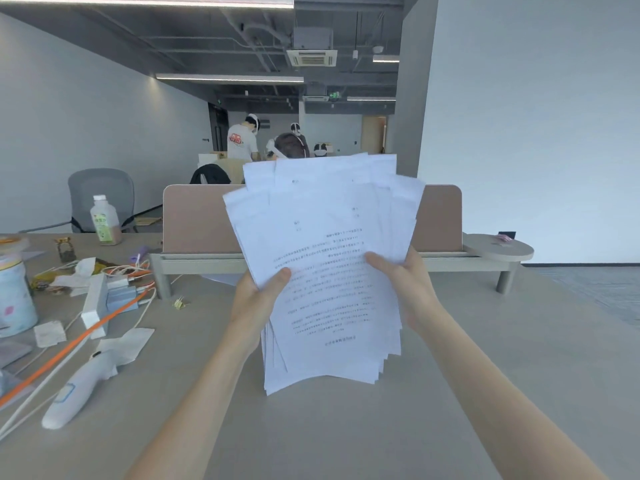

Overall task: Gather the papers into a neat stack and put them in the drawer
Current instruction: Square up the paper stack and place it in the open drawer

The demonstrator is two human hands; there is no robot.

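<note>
Wide grey desk (346, 427) filling the lower frame, pinkish divider panel (194, 220) across the middle, cluttered with cables, a white handheld device (79, 386) and a bottle (105, 220) toward the left. Papers (329, 271) at frame centre, lifted upright above the desk, lower edges seemingly just over or touching the surface; hard to tell which. Loose bundle of white printed sheets, text upside down to the camera, fanned badly: corners splayed at the top, edges stepped at the bottom left and right. Likely light but floppy, thin sheets prone to sliding over each other and bending at the top if held too low; best taken by both long side edges near mid-height, as now, then tapped on the desk to square the bottom edge. Left hand (258, 299) at the left side of the bundle, thumb across the front sheet, fingers hidden behind, closed around the sheets. Right hand (405, 282) at the right side, thumb likewise on the front, fingers wrapped behind, clamping the same bundle. Stack not yet neat, so squaring appears to be the step in hand. No drawer in view. Small gold binder clip (180, 303) left of the hands on the desk, well apart from the sheets.
</note>
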